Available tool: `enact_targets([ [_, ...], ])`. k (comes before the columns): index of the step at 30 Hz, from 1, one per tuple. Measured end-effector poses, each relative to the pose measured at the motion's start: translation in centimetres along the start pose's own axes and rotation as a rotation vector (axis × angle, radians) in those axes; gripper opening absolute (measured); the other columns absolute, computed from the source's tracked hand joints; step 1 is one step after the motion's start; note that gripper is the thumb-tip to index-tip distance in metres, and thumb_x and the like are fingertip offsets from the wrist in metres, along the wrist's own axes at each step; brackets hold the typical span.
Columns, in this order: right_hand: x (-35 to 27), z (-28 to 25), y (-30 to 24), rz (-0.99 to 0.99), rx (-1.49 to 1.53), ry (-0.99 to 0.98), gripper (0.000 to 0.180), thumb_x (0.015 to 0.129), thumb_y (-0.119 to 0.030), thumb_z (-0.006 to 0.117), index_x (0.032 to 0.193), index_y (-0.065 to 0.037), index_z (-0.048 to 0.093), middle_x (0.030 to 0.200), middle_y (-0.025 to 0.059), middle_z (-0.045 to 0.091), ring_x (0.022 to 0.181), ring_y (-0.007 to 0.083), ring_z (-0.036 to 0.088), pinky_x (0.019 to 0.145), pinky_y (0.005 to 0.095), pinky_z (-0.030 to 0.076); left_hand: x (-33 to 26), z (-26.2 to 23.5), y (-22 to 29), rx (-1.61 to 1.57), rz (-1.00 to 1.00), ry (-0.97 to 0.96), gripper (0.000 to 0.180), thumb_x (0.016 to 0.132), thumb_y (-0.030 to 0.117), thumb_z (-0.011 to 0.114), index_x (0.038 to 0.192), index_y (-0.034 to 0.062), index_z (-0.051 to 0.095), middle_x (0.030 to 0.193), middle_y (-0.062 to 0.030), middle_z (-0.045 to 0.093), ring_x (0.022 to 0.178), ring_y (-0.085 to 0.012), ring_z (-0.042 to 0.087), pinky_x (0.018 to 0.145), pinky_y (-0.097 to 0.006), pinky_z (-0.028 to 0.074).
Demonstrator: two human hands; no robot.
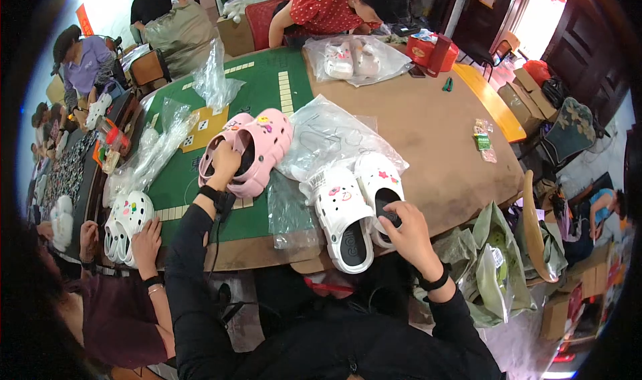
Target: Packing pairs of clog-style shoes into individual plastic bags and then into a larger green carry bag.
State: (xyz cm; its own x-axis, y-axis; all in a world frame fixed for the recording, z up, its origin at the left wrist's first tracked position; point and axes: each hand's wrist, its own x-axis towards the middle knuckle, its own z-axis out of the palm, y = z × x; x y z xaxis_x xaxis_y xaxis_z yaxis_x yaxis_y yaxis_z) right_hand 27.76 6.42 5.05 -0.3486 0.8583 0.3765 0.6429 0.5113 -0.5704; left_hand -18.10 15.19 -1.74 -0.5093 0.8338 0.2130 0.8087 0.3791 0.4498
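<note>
My left hand [225, 163] reaches into the opening of the nearer-left pink clog [205, 176], fingers curled over its side. A second pink clog [271, 136] with small charms rests against it on the green table part. My right hand [406, 234] grips the heel of a white clog [380, 173], its fingers at the dark insole. Beside that one, to the left, another white clog [338, 199] lies with its heel toward me, past the table edge. Clear plastic bags [331, 129] lie under and behind the white pair.
A co-worker at left handles white clogs [131, 213]. Across the table [461, 159], a person in a red dotted top bends over near bagged clogs [352, 58]. More plastic bags [217, 79], white tiles [285, 92] and a small packet [484, 141] lie about. An open green sack [498, 266] stands at right.
</note>
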Motion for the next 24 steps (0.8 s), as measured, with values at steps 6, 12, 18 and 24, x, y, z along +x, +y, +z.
enact_targets([
  [6,-0.4,-0.1,0.1,-0.12,0.03,-0.02,0.023,0.079,-0.021,0.066,0.092,-0.002,0.06,0.088,0.0142,0.061,0.084,0.0356,0.058,0.071,0.0427,0.045,6.5,2.1,4.2,-0.085,-0.169,0.046,0.03,0.083,0.025,0.054,0.099,0.0032,0.066,0.103,-0.023,0.063,0.098,-0.0406,0.06,0.085,-0.047,0.046],
  [12,-0.2,0.8,-0.7,-0.054,0.036,-0.14,0.026,0.083,-0.024,0.063,0.099,-0.005,0.06,0.098,0.0115,0.06,0.094,0.0303,0.055,0.082,0.0398,0.039,14.1,5.2,6.5,-0.79,0.047,0.218,0.039,0.085,0.008,0.047,0.123,0.0013,0.05,0.116,-0.025,0.054,0.104,-0.0357,0.054,0.089,-0.037,0.042],
  [18,-0.2,1.6,0.2,-0.087,0.064,-0.116,0.025,0.079,-0.022,0.066,0.093,-0.004,0.058,0.089,0.0123,0.059,0.087,0.0325,0.056,0.075,0.0402,0.043,8.9,6.8,11.1,-0.311,0.5,0.415,0.068,0.073,0.002,0.056,0.136,0.0027,0.032,0.136,-0.0361,0.023,0.126,-0.0508,0.027,0.108,-0.048,0.023],
  [24,-0.5,2.5,0.3,-0.004,0.045,-0.105,0.026,0.074,-0.018,0.07,0.086,-0.002,0.053,0.08,0.0132,0.056,0.078,0.0329,0.054,0.067,0.0412,0.042,-9.7,5.6,14.6,-0.425,0.635,-0.102,0.052,0.078,0.02,0.065,0.125,0.0049,0.047,0.128,-0.0246,0.043,0.122,-0.0408,0.037,0.102,-0.047,0.029],
])
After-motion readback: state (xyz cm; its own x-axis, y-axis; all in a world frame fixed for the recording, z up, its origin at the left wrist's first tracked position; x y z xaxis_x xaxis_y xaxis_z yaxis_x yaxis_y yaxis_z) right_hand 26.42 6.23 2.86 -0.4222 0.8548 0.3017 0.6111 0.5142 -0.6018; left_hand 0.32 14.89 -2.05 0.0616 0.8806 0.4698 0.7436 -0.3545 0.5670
